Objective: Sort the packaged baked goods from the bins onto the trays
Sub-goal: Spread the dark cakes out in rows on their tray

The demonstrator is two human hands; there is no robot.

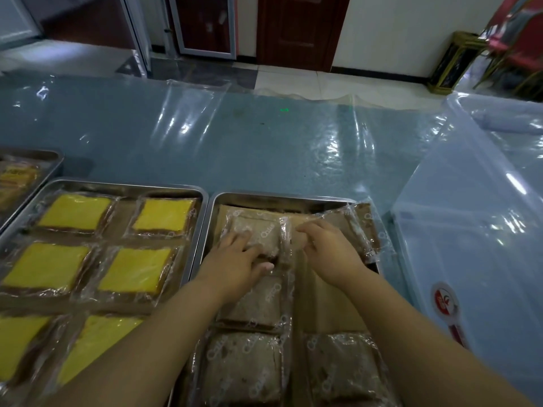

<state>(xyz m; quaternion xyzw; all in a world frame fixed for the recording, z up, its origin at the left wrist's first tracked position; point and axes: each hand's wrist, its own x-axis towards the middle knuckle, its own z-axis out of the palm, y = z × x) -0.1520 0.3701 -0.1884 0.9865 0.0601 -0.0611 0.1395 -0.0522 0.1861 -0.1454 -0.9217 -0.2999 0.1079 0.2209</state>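
Head view: our spread left hand (pixel 239 259) pins a brown pack (pixel 258 227); our right hand (pixel 330 251) pinches the tilted pack (pixel 357 230), which we probably lay flat next.

Bare left hand (pixel 235 261) and right hand (pixel 332 254), forearms uncovered to the frame's edge

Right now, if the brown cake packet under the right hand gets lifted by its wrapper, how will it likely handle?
The brown cake packet would probably sag, since its clear film looks loose and wrinkled. It is likely light for its size, as it looks like a thin slice. The glossy film may slip in the right hand, and the packet already overhangs the tray rim.
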